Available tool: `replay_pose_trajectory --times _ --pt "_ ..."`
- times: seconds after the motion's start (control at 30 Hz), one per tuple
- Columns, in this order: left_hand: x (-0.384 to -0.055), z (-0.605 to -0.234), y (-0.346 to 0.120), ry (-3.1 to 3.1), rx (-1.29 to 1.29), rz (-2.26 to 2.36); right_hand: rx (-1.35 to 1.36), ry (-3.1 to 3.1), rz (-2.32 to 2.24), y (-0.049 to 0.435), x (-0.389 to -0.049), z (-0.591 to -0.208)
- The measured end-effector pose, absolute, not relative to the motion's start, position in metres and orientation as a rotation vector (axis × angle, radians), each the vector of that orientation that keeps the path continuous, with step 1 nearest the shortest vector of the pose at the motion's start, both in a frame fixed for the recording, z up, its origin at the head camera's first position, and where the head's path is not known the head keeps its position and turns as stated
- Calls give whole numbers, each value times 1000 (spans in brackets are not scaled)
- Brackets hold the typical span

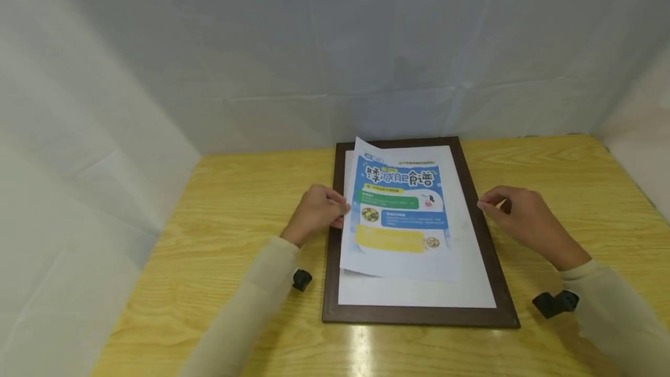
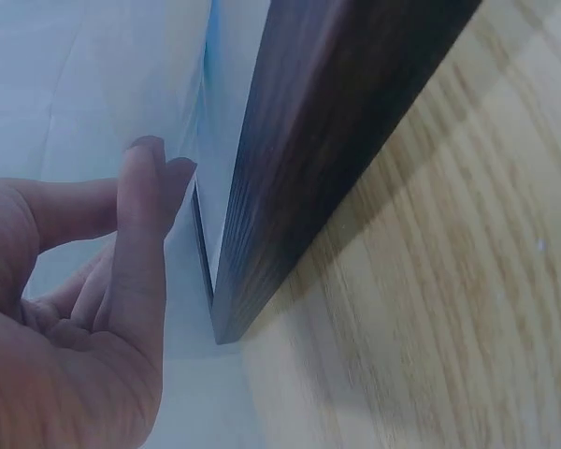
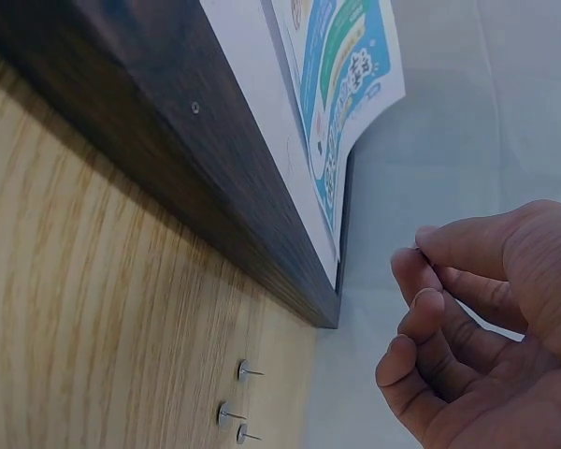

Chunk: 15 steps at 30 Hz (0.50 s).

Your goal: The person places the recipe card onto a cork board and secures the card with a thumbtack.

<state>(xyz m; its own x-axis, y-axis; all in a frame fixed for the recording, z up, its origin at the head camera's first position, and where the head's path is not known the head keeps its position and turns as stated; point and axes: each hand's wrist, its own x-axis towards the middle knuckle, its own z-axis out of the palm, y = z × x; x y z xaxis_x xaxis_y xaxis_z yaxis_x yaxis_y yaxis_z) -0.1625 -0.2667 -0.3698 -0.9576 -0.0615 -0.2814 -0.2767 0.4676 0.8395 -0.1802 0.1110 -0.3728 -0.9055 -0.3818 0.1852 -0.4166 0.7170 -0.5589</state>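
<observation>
A wooden surface (image 1: 235, 214) is seen from the head cam, w/ white sheeting (image 1: 157, 63) hung behind and along the left side. At left, the left hand (image 1: 316, 211) is held at the left edge of a printed flyer (image 1: 400, 208); its fingers are curled and the sheet's edge is pinched, approx. mid-height. In the left wrist view the same hand (image 2: 93, 309) is shown w/ thumb and fingertips brought together beside the dark frame edge (image 2: 309, 168); the paper itself is barely made out there.

At centre, the flyer, blue and white w/ green and yellow panels, is laid on the white backing of a dark brown picture frame (image 1: 330, 284), which lies flat on the surface. The flyer's top-left corner is lifted slightly, and its curl is also caught by the right wrist cam (image 3: 346, 103).

At right, the right hand (image 1: 520, 217) is held just beside the frame's right edge, fingers curled, thumb and forefinger pressed together; whether something small is pinched cannot be told. In the right wrist view, three thumbtacks (image 3: 238, 407) are seen lying on the surface near the frame's corner (image 3: 290, 271), below the right hand (image 3: 477, 355).
</observation>
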Motion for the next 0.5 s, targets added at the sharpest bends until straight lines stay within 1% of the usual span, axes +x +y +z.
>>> replay_pose_trajectory --times 0.5 --pt "-172 -368 -271 2494 -227 1321 587 -2848 962 94 -179 -374"
